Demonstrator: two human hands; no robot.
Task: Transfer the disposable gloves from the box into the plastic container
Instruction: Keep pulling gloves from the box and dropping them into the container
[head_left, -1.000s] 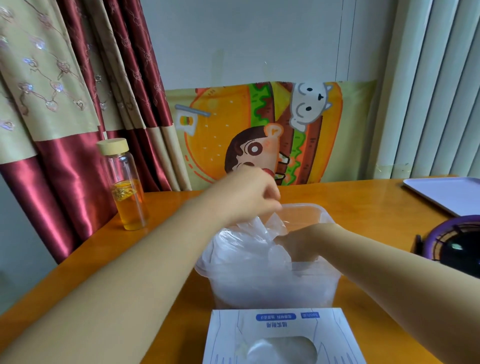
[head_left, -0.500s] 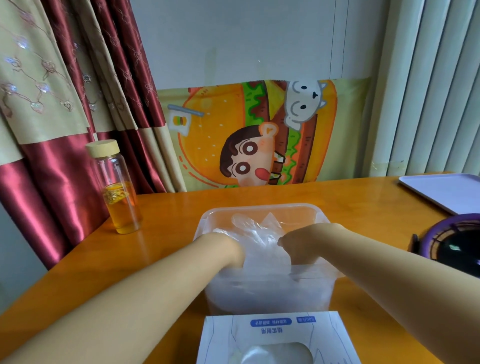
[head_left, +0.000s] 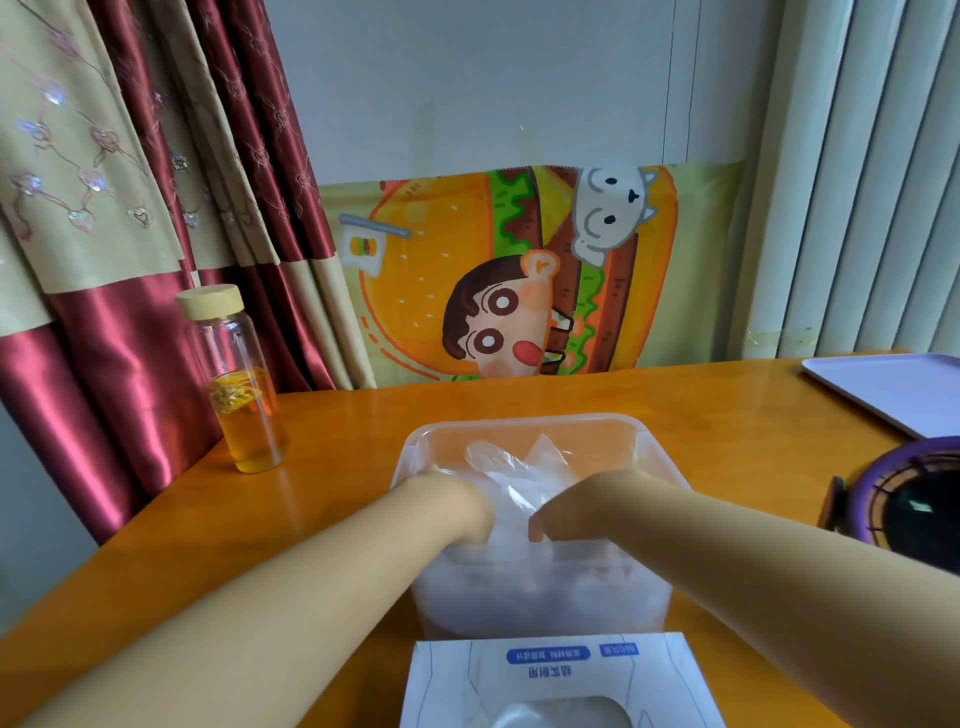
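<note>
Lettering on the box (head_left: 563, 688), none readable
The box at the near edge of the table (head_left: 337, 421) carries two blue labels (head_left: 548, 654) with white characters and a line of blue characters (head_left: 549, 673) below them, all upside down to the camera and too blurred to read.

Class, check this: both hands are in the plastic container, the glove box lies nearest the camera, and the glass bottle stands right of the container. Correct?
No. The head view shows the glass bottle left of the plastic container, not right. The left hand and right hand are in the container, and the glove box lies nearest the camera.
</note>
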